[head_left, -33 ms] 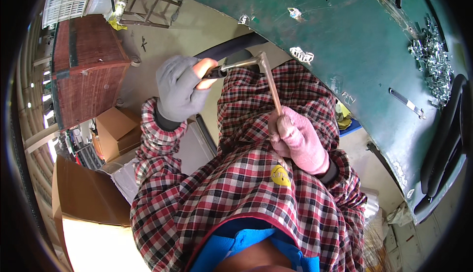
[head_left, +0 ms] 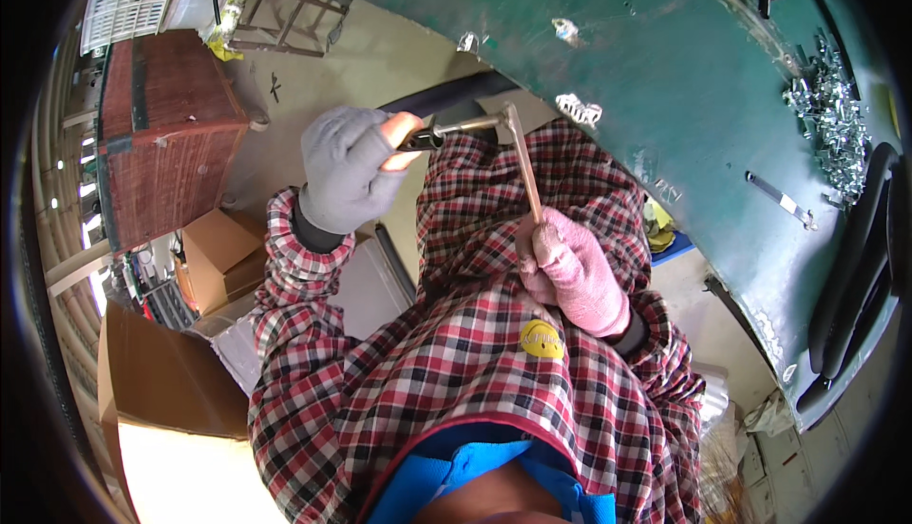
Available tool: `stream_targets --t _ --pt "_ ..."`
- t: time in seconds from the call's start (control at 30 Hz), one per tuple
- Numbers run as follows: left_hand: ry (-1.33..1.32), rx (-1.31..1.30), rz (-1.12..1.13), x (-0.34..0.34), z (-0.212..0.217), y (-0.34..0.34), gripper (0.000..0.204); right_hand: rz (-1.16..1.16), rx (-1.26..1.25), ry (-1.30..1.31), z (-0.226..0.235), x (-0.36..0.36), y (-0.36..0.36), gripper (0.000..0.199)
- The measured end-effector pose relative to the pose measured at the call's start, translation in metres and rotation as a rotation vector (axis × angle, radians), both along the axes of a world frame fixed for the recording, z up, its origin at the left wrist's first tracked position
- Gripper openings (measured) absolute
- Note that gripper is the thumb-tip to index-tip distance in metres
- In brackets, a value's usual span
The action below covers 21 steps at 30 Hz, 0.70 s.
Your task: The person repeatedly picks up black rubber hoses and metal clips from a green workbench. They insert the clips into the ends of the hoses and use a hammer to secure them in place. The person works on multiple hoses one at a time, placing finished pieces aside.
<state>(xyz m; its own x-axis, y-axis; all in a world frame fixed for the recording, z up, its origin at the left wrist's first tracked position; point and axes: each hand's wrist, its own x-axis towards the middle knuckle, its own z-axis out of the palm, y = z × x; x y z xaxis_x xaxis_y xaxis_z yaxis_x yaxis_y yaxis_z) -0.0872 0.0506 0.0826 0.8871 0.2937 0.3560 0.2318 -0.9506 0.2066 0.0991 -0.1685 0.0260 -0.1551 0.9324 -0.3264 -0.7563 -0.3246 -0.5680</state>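
My left hand [head_left: 350, 168], in a grey glove with bare fingertips, is closed round a piece with a black handle [head_left: 418, 137]. A thin metal shaft [head_left: 470, 125] runs from it to the right. In a pink glove, my right hand [head_left: 575, 272] is closed on the lower end of a slim, copper-coloured metal rod [head_left: 525, 172]. Rod and shaft meet at an angle at the top, in front of my checked clothing. Whether they are joined or only touching, I cannot tell.
A green table [head_left: 665, 77] stands at the right, with a pile of small metal parts [head_left: 831, 111], a flat metal strip [head_left: 781, 201] and black tubes [head_left: 850, 286] on it. At the left are a red-brown wooden box [head_left: 171, 134], cardboard boxes [head_left: 223, 258] and a small wooden frame [head_left: 290, 16].
The shaft and rod have shifted very slightly where they meet. Both hands keep their hold, almost in the same place.
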Motion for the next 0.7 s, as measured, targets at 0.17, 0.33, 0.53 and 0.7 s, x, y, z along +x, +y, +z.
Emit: stream_targets --t 0.17,0.33,0.53,0.7 --pt "0.064 0.119 -0.049 0.007 -0.003 0.010 0.026 0.010 0.077 0.281 -0.018 -0.003 0.005 0.043" --pt "0.057 0.192 -0.037 0.007 -0.002 0.011 0.029 -0.028 0.055 0.152 -0.024 -0.002 0.010 0.043" --pt "0.110 0.302 -0.081 -0.001 -0.008 0.016 0.037 0.051 0.088 -0.113 -0.021 0.028 0.011 0.038" --pt "0.018 0.190 -0.068 -0.008 -0.008 0.013 0.029 -0.003 0.179 -0.307 -0.016 0.032 0.002 0.036"
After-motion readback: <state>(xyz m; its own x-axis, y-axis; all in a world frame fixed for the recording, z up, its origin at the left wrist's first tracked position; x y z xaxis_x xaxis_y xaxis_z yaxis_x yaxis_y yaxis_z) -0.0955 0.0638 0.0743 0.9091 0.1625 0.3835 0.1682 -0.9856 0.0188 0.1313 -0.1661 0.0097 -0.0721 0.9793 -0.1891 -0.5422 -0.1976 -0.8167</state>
